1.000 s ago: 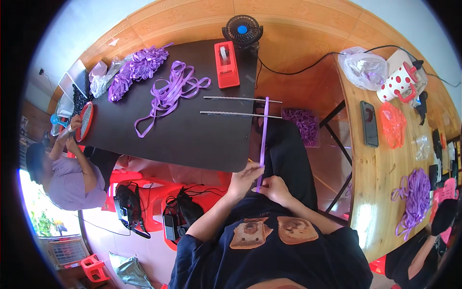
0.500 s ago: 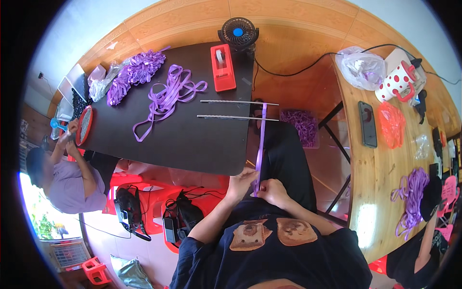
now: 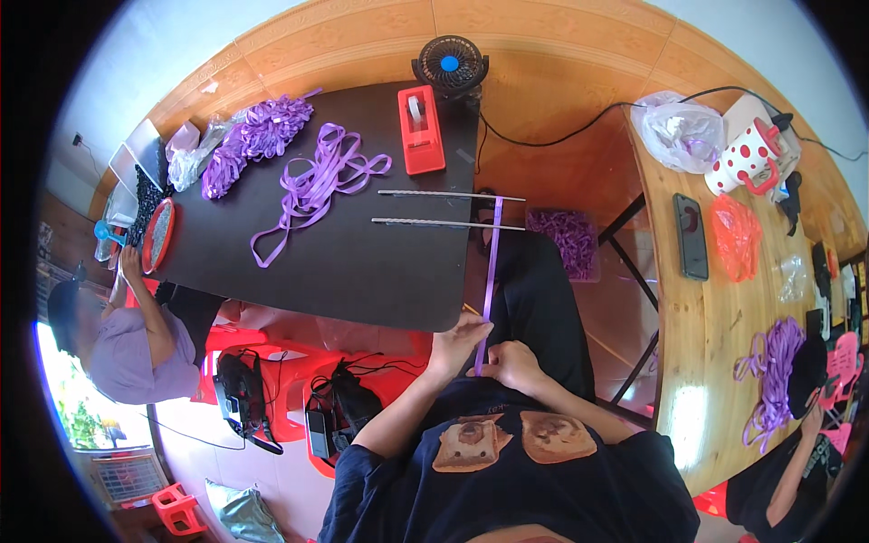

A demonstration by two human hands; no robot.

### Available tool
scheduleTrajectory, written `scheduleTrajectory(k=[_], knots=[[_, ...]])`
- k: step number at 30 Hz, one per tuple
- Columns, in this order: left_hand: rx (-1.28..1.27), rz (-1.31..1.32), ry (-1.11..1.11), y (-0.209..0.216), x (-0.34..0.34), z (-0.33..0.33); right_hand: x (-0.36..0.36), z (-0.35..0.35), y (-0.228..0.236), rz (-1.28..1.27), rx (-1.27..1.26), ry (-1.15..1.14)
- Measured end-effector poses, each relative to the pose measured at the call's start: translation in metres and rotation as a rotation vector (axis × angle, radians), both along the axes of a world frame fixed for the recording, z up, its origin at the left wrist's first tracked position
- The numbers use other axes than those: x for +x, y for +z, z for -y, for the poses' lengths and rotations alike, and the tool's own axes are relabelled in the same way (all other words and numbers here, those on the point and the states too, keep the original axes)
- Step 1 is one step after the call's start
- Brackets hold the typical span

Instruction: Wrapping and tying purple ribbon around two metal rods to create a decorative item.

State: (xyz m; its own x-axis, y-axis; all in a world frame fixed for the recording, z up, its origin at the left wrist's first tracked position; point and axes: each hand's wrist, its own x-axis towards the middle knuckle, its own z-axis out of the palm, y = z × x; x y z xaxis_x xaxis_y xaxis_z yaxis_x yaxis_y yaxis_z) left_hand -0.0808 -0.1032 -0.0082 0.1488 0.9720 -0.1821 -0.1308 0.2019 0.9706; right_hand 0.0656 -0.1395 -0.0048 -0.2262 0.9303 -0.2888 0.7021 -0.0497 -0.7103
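A purple ribbon [image 3: 493,262] runs taut from two thin metal rods [image 3: 434,195] down toward my lap. The rods lie side by side on the dark table, their ends sticking out past its right edge, and the ribbon meets them there. My left hand [image 3: 460,344] pinches the ribbon near the table's front corner. Just below and to the right, my right hand [image 3: 514,364] is closed on the ribbon's lower end, close to my shirt. Loose purple ribbon [image 3: 321,181] lies in loops on the table to the left of the rods.
A red tape dispenser [image 3: 421,131] and a small black fan [image 3: 450,65] stand at the dark table's far edge. A bin of purple ribbon [image 3: 566,240] sits below. At right, a wooden table [image 3: 715,317] bears a phone [image 3: 691,235] and a dotted cup [image 3: 742,161]. Co-workers sit on both sides.
My hands stay nearly in place on the ribbon, with the right hand slightly lower. The left co-worker's hands have shifted beside the red tray; the right co-worker's arm has moved.
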Motion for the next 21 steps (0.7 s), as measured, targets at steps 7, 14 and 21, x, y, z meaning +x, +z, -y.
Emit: scheduleTrajectory(k=[7, 14, 21], knots=[[0.014, 0.049, 0.083, 0.009, 0.01, -0.008, 0.001, 0.0, 0.003, -0.003, -0.075, 0.081], [0.009, 0.104, 0.126, 0.018, 0.015, -0.011, 0.006, -0.002, -0.019, -0.421, -0.271, 0.037], [-0.029, 0.068, 0.085, 0.006, 0.011, -0.011, 0.005, -0.004, -0.024, -0.776, -0.194, -0.083]])
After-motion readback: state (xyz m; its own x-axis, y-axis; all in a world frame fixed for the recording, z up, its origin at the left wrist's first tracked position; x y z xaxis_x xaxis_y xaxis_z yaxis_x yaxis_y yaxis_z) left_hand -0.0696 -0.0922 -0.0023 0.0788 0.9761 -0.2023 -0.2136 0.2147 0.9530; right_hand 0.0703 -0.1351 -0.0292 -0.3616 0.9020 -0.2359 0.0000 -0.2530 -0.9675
